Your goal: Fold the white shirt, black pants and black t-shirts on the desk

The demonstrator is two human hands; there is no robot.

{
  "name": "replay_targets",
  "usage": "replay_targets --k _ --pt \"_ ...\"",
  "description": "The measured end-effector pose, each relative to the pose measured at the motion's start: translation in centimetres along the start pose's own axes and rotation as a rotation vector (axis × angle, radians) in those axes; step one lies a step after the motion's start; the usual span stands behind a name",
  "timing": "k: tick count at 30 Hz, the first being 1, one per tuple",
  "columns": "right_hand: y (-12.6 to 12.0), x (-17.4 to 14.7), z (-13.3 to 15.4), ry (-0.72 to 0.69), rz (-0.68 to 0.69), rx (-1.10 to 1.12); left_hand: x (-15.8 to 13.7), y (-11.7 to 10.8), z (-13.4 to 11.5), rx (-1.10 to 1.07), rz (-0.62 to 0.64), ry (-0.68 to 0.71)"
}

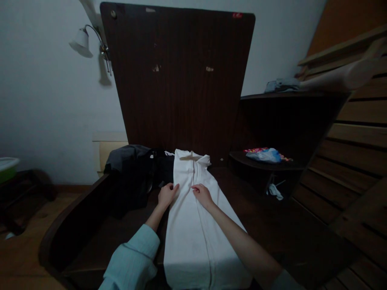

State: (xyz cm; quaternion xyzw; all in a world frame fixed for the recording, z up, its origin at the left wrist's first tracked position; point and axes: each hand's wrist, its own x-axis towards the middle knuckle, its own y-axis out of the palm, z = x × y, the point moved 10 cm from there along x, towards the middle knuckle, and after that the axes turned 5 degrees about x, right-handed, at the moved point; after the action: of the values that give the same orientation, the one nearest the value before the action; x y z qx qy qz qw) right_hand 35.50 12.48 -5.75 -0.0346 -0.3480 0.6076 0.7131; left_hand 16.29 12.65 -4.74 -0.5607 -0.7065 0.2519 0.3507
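Note:
A long white garment (189, 225) lies stretched out lengthwise on a dark wooden surface, with its bunched, collar-like end (193, 157) at the back. Whether it is a shirt or trousers I cannot tell. My left hand (167, 195) is at the garment's left edge, thumb and fingers closed on the cloth there. Near the middle crease, my right hand (202, 195) pinches the fabric between thumb and fingertips. A long fold line runs from there down to the front end. The right forearm crosses over the garment's right side.
Dark clothes (133, 173) are heaped to the left. A tall dark wooden panel (181, 80) rises behind. On the right, a low shelf (254, 161) holds a plastic bag (266, 155); wooden slats (359, 141) stand beyond. A wall lamp (81, 42) hangs at upper left.

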Motion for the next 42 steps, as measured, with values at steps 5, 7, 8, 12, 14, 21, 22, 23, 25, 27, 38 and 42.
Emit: replay_targets --k 5,7,8,12,14,21,22,23,25,27,38,42 --pt "0.3 -0.1 -0.2 -0.008 0.012 0.011 1.0 0.1 -0.2 -0.100 -0.044 0.032" --pt "0.3 -0.1 -0.2 -0.016 0.019 0.032 1.3 0.1 0.0 -0.158 -0.061 0.038" --pt "0.3 -0.1 -0.2 -0.018 0.020 0.041 1.5 0.1 0.1 -0.187 -0.065 0.039" --pt "0.1 -0.1 -0.2 -0.014 0.013 0.056 1.7 0.8 0.7 -0.284 -0.023 0.048" --pt "0.1 -0.1 -0.3 -0.013 0.014 0.057 1.8 1.4 1.0 -0.321 0.024 0.054" --pt "-0.2 -0.1 -0.5 -0.011 -0.008 0.068 1.6 1.9 1.5 -0.342 0.056 0.066" --pt "-0.5 -0.1 -0.6 0.006 -0.032 0.068 1.5 1.9 1.5 -0.336 0.052 0.069" --pt "-0.9 -0.1 -0.8 0.031 -0.062 0.061 1.4 1.9 1.4 -0.329 0.049 0.071" --pt "-1.8 0.0 -1.3 0.089 -0.127 0.030 1.2 1.9 1.1 -0.315 0.049 0.079" --pt "-2.3 -0.1 -1.6 0.134 -0.155 -0.022 1.0 2.0 0.7 -0.302 0.057 0.093" --pt "-1.2 -0.6 -0.2 0.113 0.022 -0.271 0.5 1.5 0.0 -0.276 0.015 0.201" --pt "-0.8 -0.8 0.4 0.093 0.072 -0.306 0.1 1.5 -0.5 -0.268 0.003 0.224"
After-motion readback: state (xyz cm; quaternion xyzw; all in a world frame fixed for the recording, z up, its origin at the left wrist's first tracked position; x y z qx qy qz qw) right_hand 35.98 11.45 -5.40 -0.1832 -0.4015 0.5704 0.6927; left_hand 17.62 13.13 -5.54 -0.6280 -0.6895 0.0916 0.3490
